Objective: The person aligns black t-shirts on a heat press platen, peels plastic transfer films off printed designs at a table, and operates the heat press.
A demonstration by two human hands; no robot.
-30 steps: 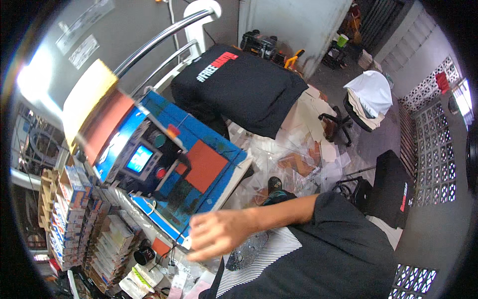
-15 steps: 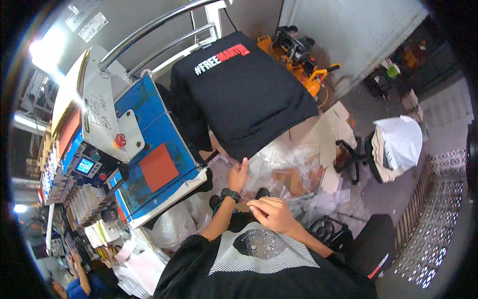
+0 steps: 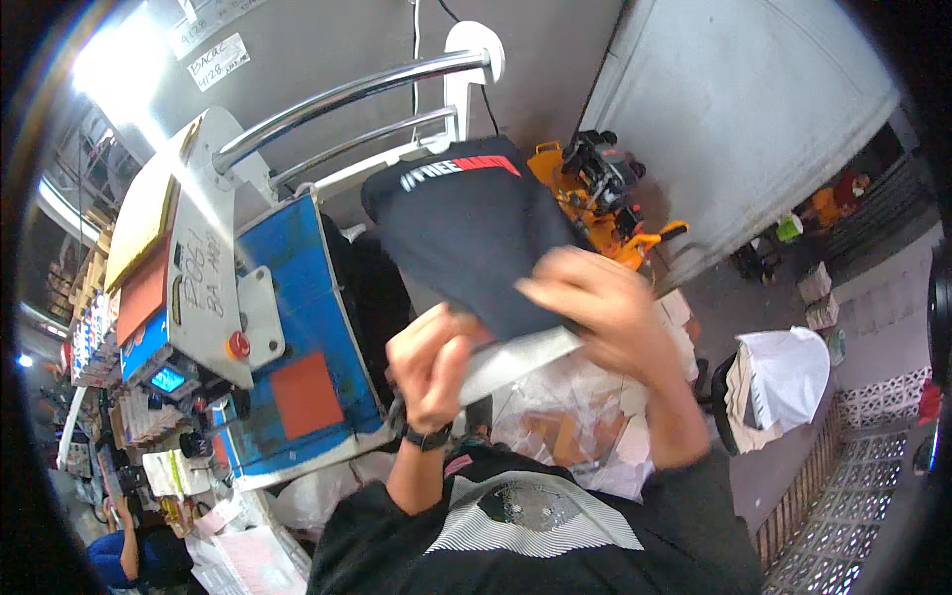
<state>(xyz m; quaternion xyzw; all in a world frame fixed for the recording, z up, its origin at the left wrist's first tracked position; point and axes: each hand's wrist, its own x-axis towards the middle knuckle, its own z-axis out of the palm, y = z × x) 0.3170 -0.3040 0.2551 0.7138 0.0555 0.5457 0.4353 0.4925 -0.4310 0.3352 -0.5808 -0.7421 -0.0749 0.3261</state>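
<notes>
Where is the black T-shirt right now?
In the head view, the black T-shirt is upper centre, gripped by both hands, right of the blue heat press.

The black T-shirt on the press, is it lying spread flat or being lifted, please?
Being lifted: both hands, left hand and right hand, grip the black T-shirt's near edge, raised and bunched.

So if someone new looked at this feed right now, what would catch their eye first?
First, the dark T-shirt with a white and red print, lifted at the centre by the left hand and right hand at its lower edge. Next, the blue heat press on the left, with its orange pad and red button. Behind the shirt, an orange machine sits by the grey wall.
</notes>
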